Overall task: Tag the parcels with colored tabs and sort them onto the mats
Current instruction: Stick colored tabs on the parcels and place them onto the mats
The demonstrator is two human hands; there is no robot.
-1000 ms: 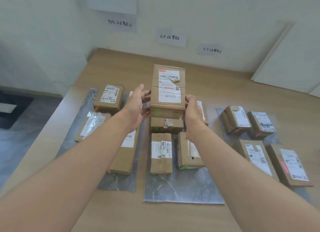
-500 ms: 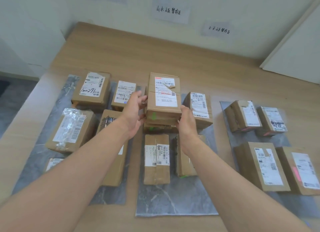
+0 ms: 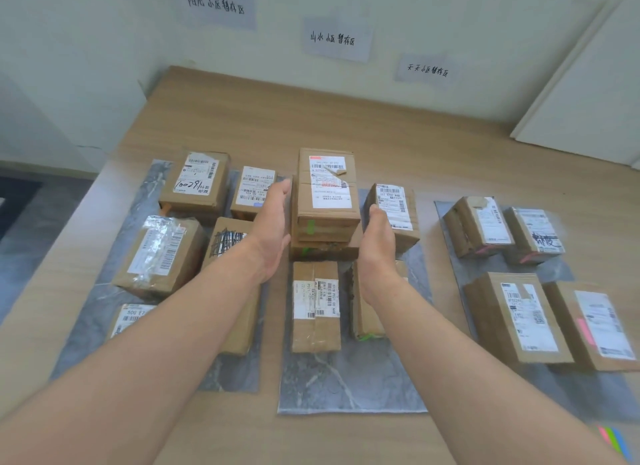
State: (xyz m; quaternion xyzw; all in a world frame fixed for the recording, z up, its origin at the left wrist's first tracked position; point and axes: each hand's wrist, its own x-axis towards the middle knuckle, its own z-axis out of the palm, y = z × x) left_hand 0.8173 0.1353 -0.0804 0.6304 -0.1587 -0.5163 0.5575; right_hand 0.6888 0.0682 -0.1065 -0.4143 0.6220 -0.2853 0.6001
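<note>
Parcels: the tall brown cardboard box with white shipping labels and a green tab point(image 3: 327, 196) sat stacked on a flatter brown box point(image 3: 323, 248) at the far end of the middle grey marble-pattern mat point(image 3: 349, 388). Only one view, the head camera. Left hand point(image 3: 273, 229) hovered just left of the stacked box, palm open and facing it, fingers straight, nothing held. Right hand point(image 3: 379, 237) hovered just right of it, palm open and cupped, also empty; a small gap showed on both sides. Box looked stiff and light enough for two hands, judging by size; best taken by the two long side faces, low down, since the tape and peeling label on top could be slippery. Stack could tip if nudged.

Versus half a second earlier: both hands were then pressed on the box sides, now they were off and spread apart, so the box had been released onto the stack. The camera had also tilted up, with more wall signs showing. Left grey mat point(image 3: 104, 308) and right grey mat point(image 3: 568, 392) held other brown parcels. Coloured tabs strip point(image 3: 614, 438) lay at near right.
</note>
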